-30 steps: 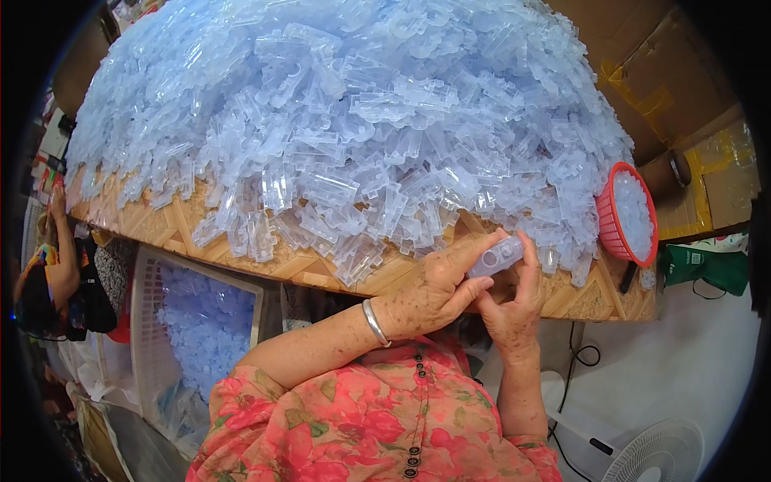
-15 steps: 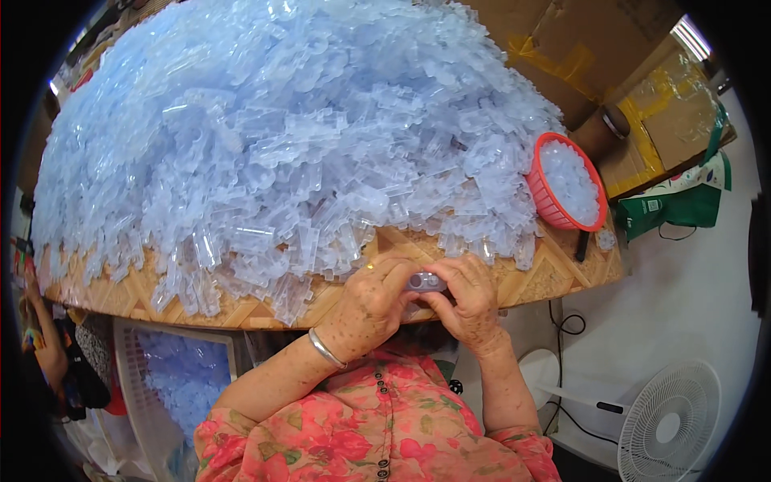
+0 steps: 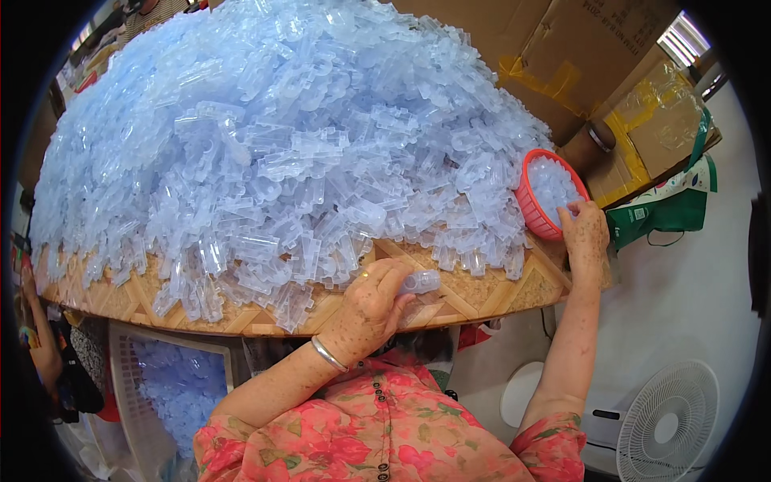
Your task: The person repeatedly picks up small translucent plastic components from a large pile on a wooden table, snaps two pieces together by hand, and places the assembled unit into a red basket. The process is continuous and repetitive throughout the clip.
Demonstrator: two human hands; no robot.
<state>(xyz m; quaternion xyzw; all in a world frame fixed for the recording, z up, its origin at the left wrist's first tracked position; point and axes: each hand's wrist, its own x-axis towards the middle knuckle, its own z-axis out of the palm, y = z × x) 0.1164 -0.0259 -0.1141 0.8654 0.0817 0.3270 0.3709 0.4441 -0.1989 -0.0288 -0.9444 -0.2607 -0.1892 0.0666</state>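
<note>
My left hand, with a ring and a silver bangle, is closed round one end of a clear plastic case-like piece. Its other end sticks out to the right, just above the table's near edge. Over at the right, my right hand is at the near rim of a red plastic basket. Bent fingertips touch the small clear plastic parts inside; whatever they pinch is too small to make out. A huge heap of clear bluish plastic pieces lies in front of both hands.
The wood-patterned table has a curved near edge. Cardboard boxes and a green bag stand beyond the basket. A white fan is at lower right, a white crate of bluish parts at lower left. Another person's arm shows far left.
My right hand has left the plastic piece and moved right to the red basket. My left hand still holds the piece, now alone.
</note>
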